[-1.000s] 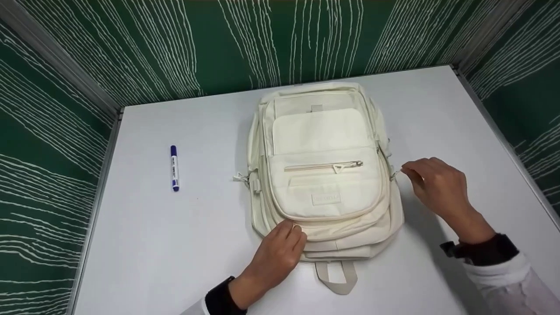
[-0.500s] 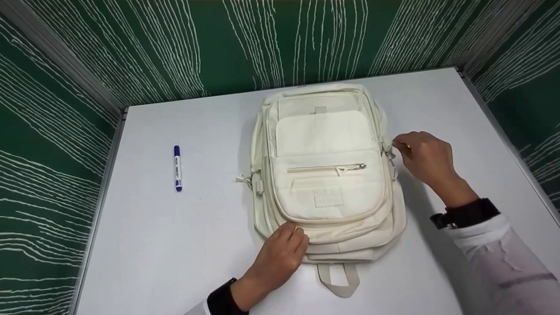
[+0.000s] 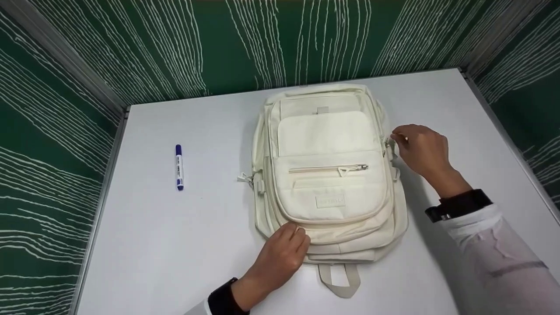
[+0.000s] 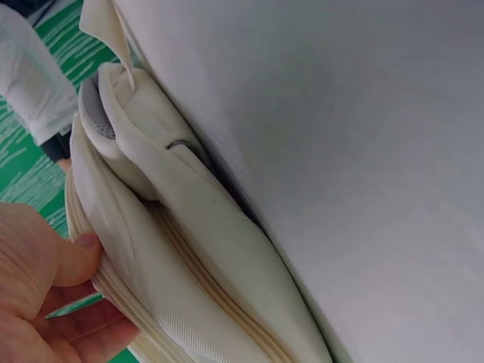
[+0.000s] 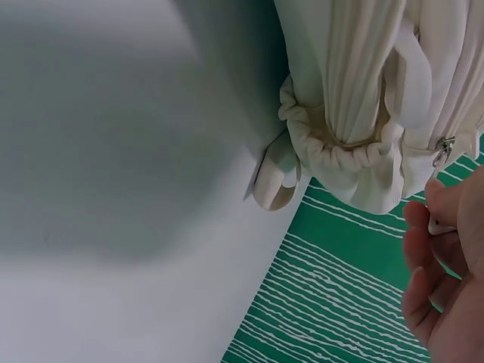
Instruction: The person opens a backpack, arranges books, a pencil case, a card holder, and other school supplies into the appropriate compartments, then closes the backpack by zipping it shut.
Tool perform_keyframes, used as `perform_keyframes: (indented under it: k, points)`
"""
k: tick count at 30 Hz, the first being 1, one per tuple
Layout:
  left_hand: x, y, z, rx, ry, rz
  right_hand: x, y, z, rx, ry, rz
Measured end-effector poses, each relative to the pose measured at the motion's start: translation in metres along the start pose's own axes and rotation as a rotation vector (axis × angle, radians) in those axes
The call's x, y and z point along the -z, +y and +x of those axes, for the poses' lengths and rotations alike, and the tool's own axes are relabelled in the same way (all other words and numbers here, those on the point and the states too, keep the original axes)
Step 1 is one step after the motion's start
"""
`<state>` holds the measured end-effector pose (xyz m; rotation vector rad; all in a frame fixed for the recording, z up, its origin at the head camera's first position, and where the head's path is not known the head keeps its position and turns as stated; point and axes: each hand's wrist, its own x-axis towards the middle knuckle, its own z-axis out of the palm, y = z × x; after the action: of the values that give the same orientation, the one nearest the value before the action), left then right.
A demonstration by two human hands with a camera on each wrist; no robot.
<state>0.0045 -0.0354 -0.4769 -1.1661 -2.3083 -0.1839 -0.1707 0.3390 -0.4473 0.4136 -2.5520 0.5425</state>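
Observation:
A cream backpack (image 3: 332,131) lies front side up on the white table, its grab loop (image 3: 343,291) toward the person. My left hand (image 3: 282,251) pinches the seam of the front compartment at the bag's near left edge; the left wrist view has the thumb (image 4: 79,257) on top and the fingers beneath. At the bag's right side, my right hand (image 3: 422,146) pinches a zipper pull (image 5: 437,225) between thumb and fingers. Its metal slider (image 5: 445,144) sits on the side zipper. A second zipper pull (image 3: 244,177) sticks out on the left side.
A blue-capped white marker (image 3: 179,167) lies on the table (image 3: 210,236) left of the backpack. Green walls (image 3: 236,48) with white wavy lines rise behind the table and on both sides.
My right hand has moved away from the person along the bag's right side, bringing the zipper pull and slider with it. The left hand keeps its hold on the near edge.

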Motion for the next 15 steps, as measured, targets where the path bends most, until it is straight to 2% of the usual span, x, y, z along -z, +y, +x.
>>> perform_keyframes:
  k: [5,12,15]
  points:
    - [-0.001,0.0,-0.001,0.006,-0.01,-0.012,0.003,-0.001,-0.005,-0.02,-0.064,0.031]
    - [-0.004,-0.001,-0.001,0.001,0.0,-0.019,0.006,-0.014,-0.008,0.013,-0.157,0.225]
    - [-0.003,-0.003,0.001,0.006,-0.003,-0.039,0.006,-0.021,-0.008,0.027,-0.194,0.26]
